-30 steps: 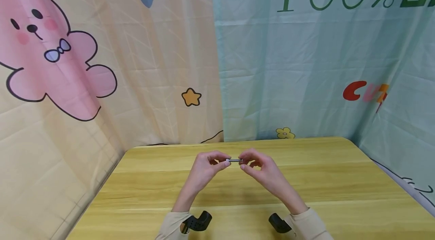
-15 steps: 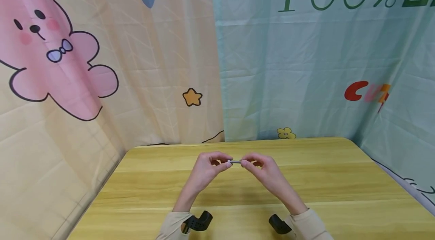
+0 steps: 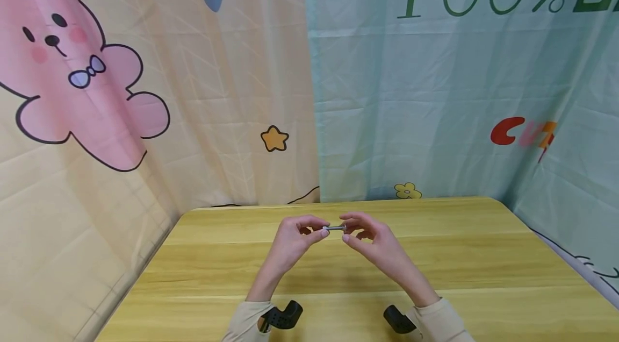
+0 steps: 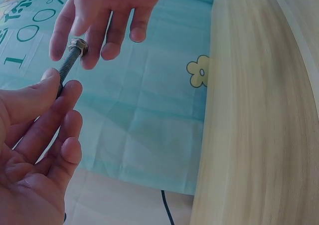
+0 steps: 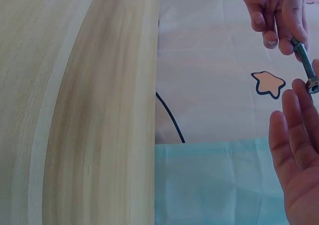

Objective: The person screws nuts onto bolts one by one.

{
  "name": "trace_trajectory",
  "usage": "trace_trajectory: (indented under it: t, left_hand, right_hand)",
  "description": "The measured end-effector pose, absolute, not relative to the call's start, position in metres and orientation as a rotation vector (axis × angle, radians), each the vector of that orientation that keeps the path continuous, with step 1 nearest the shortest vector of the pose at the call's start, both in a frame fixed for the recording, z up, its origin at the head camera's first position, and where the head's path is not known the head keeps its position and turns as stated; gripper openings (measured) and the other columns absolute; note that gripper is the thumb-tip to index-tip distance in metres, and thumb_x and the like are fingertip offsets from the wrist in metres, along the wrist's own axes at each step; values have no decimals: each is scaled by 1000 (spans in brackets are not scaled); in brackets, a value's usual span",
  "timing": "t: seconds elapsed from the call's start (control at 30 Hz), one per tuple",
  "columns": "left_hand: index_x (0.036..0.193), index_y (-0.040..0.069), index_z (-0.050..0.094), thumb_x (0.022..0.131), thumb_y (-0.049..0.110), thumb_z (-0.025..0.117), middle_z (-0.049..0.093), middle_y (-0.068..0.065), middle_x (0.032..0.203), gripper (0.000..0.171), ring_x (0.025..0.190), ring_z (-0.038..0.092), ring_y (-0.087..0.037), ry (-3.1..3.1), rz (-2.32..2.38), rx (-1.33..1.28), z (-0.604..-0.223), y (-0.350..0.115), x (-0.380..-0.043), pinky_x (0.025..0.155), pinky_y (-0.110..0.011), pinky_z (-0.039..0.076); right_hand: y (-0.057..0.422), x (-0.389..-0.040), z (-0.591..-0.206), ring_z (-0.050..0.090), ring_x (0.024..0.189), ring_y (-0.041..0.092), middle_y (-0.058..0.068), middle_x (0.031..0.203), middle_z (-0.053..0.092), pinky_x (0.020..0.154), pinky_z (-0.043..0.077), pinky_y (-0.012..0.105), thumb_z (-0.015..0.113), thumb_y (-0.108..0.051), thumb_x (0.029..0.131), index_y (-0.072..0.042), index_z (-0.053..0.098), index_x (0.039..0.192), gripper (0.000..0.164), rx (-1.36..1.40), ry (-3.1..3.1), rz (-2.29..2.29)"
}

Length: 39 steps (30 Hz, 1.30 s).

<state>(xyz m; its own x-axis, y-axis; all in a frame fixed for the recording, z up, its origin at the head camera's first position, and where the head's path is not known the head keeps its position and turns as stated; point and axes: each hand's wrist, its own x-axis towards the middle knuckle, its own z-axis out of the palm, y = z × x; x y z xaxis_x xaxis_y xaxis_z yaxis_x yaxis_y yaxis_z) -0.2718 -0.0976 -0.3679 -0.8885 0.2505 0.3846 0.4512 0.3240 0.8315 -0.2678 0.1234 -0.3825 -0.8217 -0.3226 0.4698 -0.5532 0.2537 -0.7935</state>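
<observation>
Bolt [image 4: 69, 66] is held above the worktop [image 3: 217, 277], pinched in the grip of the left hand [image 3: 293, 240]; its nut [image 4: 78, 46] is seemingly touched by the right hand [image 3: 379, 242], grip spread.

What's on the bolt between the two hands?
A nut sits on the bolt end nearer the right hand, thread showing beside it. The opposite end is pinched in the left hand, which largely covers it, so I can't tell what's there.

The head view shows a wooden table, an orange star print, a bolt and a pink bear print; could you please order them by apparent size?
Largest to smallest:
1. Wooden table
2. Pink bear print, cut off by the frame
3. Orange star print
4. Bolt, partly hidden by the left hand
</observation>
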Motion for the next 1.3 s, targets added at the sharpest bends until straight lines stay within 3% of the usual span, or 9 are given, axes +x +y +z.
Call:
trace_trajectory:
  t: [0.4, 0.6, 0.83, 0.97, 1.1, 1.3]
  left_hand:
    - [97, 16, 78, 88, 20, 76, 71, 4, 88, 10, 76, 61, -19, -2389, -1614, -673, -368, -98, -272, 63, -29, 47]
    - [99, 12, 78, 88, 12, 75, 71, 2, 89, 11, 78, 60, -20, -2405, -1634, -650, -362, -95, -267, 64, -28, 45]
    - [100, 5, 76, 89, 4, 72, 70, -3, 88, 12, 79, 59, -25, -2408, -1641, -657, -356, -93, -262, 63, -27, 44]
    - [100, 10, 77, 88, 11, 74, 71, 1, 88, 12, 79, 59, -20, -2410, -1631, -654, -363, -95, -267, 63, -27, 44]
    - [99, 15, 78, 88, 17, 76, 71, 4, 89, 11, 78, 60, -19, -2401, -1629, -660, -368, -96, -271, 64, -29, 46]
    - [98, 16, 78, 88, 20, 75, 71, 5, 90, 10, 80, 60, -20, -2407, -1615, -655, -370, -98, -272, 67, -32, 47]
  right_hand:
    - [124, -268, -383, 67, 88, 18, 3, 93, 72, 78, 52, 34, 65, -18, 97, -12, 64, 115, 19, 889, -2292, 1636]
    - [123, -267, -384, 65, 87, 19, 0, 92, 69, 80, 52, 36, 61, -24, 99, -13, 67, 108, 16, 828, -2327, 1663]
    - [120, -267, -385, 63, 82, 20, 3, 87, 68, 77, 53, 41, 55, -34, 102, -13, 70, 97, 27, 690, -2382, 1666]
    - [120, -267, -385, 62, 89, 20, 3, 96, 68, 80, 52, 40, 53, -35, 102, -14, 70, 108, 28, 659, -2384, 1681]
    - [122, -266, -384, 61, 100, 18, -2, 108, 67, 83, 51, 36, 60, -33, 99, -21, 64, 124, 27, 700, -2373, 1629]
    - [124, -266, -382, 62, 94, 18, 2, 106, 69, 79, 51, 34, 69, -19, 94, -22, 61, 123, 30, 822, -2317, 1591]
